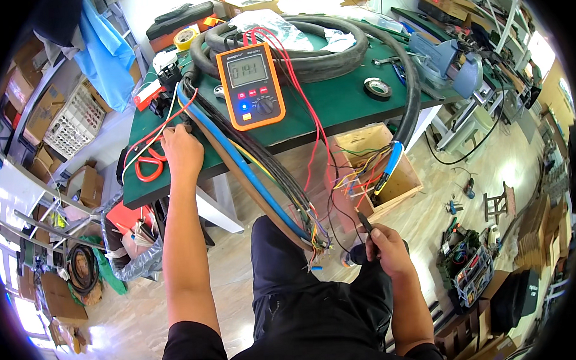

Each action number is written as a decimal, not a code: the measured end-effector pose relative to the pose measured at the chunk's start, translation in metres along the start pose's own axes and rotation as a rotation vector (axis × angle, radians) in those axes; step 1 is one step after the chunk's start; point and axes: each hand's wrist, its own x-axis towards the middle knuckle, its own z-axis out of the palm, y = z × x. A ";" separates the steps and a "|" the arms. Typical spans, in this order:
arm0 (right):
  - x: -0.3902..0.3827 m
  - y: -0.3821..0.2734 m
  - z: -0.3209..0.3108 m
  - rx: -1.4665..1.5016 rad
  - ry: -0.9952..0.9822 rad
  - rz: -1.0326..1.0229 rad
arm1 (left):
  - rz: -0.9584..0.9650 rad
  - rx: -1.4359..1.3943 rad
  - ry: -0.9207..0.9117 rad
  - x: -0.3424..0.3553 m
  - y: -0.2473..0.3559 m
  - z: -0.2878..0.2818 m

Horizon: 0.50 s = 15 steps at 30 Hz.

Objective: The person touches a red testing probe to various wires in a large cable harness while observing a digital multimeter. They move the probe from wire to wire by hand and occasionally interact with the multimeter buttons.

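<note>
My left hand (182, 152) is at the green bench's left end with its fingers curled on a small dark item, largely hidden, beside red scissor-like handles (149, 171) and white and red wires. My right hand (385, 249) grips a slim black probe (365, 222) below the bench edge. An orange multimeter (237, 93) lies face-up on the bench, with red and black leads (290, 72) running down. A bundle of blue, brown and black cables (236, 156) hangs over the front edge, ending in stripped coloured wires (318, 239). A second cable end (392, 154) hangs over a wooden box.
The green bench (362, 114) also carries a coiled black cable (325, 67), tape rolls (377, 89) and a blue vise (439, 57). A wooden box (409, 188) stands below. A tool bag (469, 269) lies right, a lined bin (131, 230) left, with cardboard around.
</note>
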 end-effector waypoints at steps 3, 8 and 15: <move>0.001 0.001 0.001 0.016 -0.005 -0.003 | -0.025 -0.040 -0.002 -0.005 0.009 -0.007; 0.001 0.002 0.001 0.005 -0.023 -0.007 | -0.025 -0.084 -0.008 -0.013 0.022 -0.015; 0.003 0.002 0.012 -0.012 -0.027 -0.008 | -0.041 -0.072 -0.015 -0.013 0.014 -0.021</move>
